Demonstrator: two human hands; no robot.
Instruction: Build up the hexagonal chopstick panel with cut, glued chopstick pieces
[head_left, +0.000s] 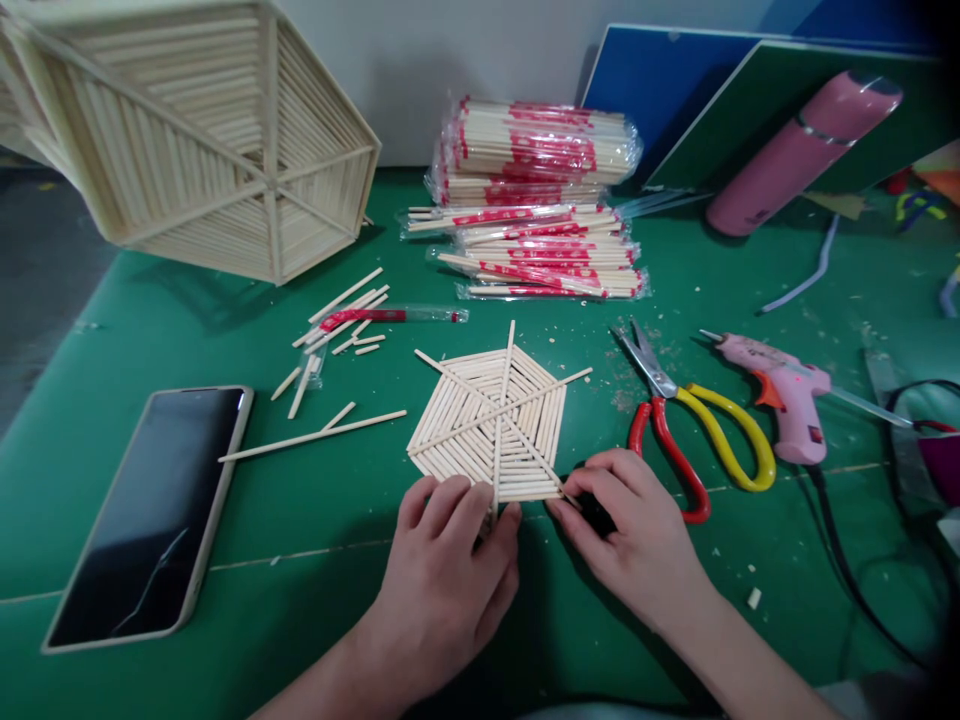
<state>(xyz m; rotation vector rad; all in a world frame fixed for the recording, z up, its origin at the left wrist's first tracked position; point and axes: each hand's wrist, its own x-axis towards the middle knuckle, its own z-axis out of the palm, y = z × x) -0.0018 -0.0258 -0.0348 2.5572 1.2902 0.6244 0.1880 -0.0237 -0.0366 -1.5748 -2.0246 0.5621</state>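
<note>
1. Head view: left hand (454, 560) grips the near edge of the stick panel (491, 412), likely bracing it.
2. Right hand (637, 530) pinches a spoke tip (571, 494) at its lower-right corner.
3. Stick panel sits flat on green table (247, 640); scissors (654, 375), glue gun (799, 390) to right, presumably for easy reach.

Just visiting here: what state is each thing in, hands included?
Stick hexagon: flat, spoke ends poking out
Left hand: resting on its near edge
Right hand: pinching at its near right corner
Phone: face up, screen dark
Scissors: blades slightly apart
Glue gun: on its side, glue stick in the back; whether hot, can't tell
Flask: lid on
Wrapped sticks: piled, in plastic
Loose sticks: unwrapped, scattered
Large stick frame: standing tilted
</note>
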